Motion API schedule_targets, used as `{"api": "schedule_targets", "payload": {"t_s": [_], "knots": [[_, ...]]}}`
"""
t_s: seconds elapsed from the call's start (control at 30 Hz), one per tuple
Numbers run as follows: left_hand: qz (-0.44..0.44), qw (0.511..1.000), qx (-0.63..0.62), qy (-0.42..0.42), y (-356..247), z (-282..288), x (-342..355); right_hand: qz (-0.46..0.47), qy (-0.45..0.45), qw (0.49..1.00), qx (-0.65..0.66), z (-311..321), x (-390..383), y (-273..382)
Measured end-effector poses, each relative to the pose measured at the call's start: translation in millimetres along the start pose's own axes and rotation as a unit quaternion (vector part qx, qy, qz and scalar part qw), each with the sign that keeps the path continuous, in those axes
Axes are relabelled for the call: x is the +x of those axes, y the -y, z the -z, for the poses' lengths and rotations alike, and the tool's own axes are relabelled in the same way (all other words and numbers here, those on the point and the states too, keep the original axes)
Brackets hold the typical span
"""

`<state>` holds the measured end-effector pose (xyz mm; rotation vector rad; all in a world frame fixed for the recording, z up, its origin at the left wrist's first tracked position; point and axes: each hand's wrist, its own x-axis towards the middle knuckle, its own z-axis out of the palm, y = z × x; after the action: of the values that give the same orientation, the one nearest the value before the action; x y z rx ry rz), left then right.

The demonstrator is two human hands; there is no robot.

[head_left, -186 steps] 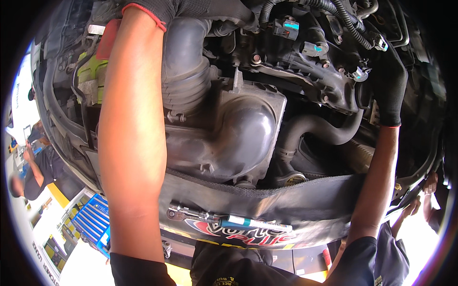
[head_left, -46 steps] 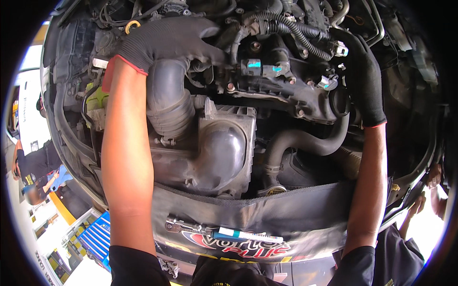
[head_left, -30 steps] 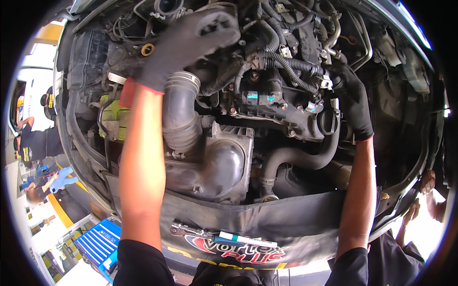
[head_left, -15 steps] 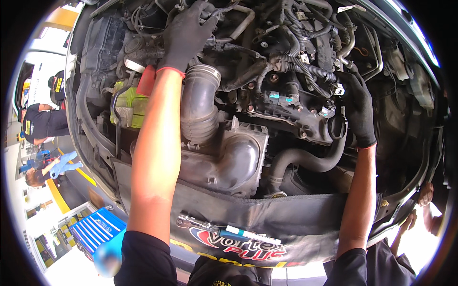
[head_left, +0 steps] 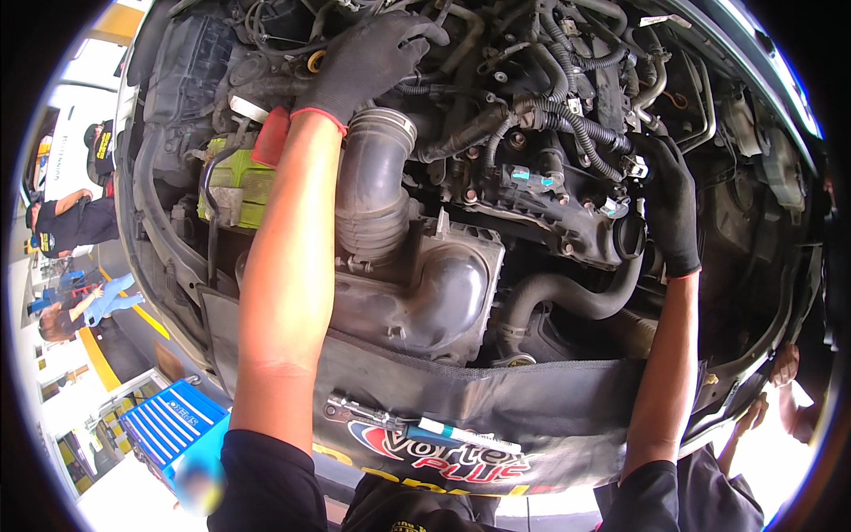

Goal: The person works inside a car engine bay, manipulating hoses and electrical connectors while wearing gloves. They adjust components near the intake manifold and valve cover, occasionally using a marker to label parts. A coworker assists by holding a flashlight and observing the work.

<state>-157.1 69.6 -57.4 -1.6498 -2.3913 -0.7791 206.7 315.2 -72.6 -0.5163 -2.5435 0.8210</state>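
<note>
Both gloved hands are now reaching deeper: left hand (head_left: 372, 58) spreading over black hoses (head_left: 567, 124), right hand (head_left: 669, 208) gripping the black engine-side hose (head_left: 567, 297).

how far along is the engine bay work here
Done: a black fender cover is draped over the front edge, with a ratchet laid on it. In hand: the gloved left hand and right hand reach among hoses. Left: the intake duct and airbox look still fitted.
</note>
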Motion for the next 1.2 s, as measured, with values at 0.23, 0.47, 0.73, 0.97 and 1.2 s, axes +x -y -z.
{"api": "schedule_targets", "payload": {"t_s": [0.23,0.47,0.73,0.97,1.2], "knots": [[-0.005,0.996,-0.069,0.064,-6.6,20.7,14.9,-0.029,0.006,1.000,-0.008,-1.5,3.2,10.7],[-0.013,0.978,-0.199,0.059,-13.6,29.0,15.3,0.005,-0.007,0.999,-0.040,-0.9,3.3,6.8],[-0.022,0.981,-0.187,0.047,-14.4,34.8,17.0,-0.001,0.002,1.000,-0.019,0.2,3.3,6.8],[0.027,0.975,-0.220,0.016,-18.7,41.3,20.9,-0.013,-0.002,1.000,-0.019,-2.3,3.5,4.9],[0.072,0.965,-0.253,0.003,-22.4,44.1,19.3,-0.013,0.005,1.000,0.000,-1.2,2.4,4.3]]}}
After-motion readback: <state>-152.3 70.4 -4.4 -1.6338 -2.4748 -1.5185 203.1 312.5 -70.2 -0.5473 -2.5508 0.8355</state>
